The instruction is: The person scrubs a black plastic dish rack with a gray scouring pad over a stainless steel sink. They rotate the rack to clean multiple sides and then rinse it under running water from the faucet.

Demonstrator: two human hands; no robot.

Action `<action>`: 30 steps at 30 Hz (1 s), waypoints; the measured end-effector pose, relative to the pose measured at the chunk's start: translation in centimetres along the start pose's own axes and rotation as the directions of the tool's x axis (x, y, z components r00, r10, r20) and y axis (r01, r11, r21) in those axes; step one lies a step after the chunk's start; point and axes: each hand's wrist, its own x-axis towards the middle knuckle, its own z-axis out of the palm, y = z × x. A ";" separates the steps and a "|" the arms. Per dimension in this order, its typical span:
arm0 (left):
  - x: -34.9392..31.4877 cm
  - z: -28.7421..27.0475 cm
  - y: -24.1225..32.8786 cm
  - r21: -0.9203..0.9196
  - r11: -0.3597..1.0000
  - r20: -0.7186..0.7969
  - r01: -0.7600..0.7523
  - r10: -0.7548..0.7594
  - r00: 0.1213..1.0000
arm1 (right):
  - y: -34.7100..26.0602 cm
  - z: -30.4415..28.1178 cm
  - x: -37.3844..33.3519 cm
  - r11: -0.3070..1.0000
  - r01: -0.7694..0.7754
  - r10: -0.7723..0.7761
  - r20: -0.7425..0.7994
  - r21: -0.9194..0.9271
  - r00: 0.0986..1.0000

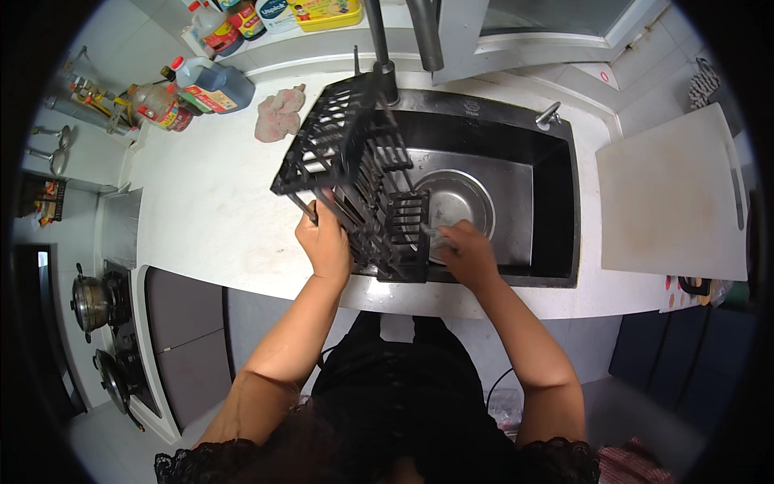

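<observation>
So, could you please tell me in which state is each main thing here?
Black rack: tilted, held up partly over the sink
Left grip: closed on the rack
Right grip: fingers curled, blurred; contents unclear
Sink: metal basin inside
Metal basin: right side up, partly hidden
Faucet: no stream visible
Pink cloth: crumpled
Red-capped jug: upright, capped

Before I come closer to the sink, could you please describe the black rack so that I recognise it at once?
Find the black sink set into the white counter. Over its left edge, the rack is tilted, with the left hand gripping it. Unlike the smooth, round metal basin inside the sink, it is an openwork black frame of bars and slots.
</observation>
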 end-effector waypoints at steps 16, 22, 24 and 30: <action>0.8 1.6 4.6 -0.183 0.978 -0.105 0.097 -0.118 0.987 | -2.2 4.0 -1.5 0.987 0.037 0.009 -0.283 0.155 0.959; -0.9 1.6 3.5 -0.210 0.966 -0.011 0.150 -0.156 0.988 | -2.6 6.4 0.5 0.508 -0.425 0.629 0.015 0.749 0.777; -0.9 1.7 3.6 -0.242 0.960 -0.010 0.139 -0.146 0.989 | -2.0 6.4 0.7 0.503 -0.375 0.570 0.027 0.779 0.821; -2.1 2.4 3.2 -0.231 0.955 0.094 0.183 -0.165 0.982 | -0.9 7.0 1.5 0.746 -0.455 0.592 -0.170 0.485 0.788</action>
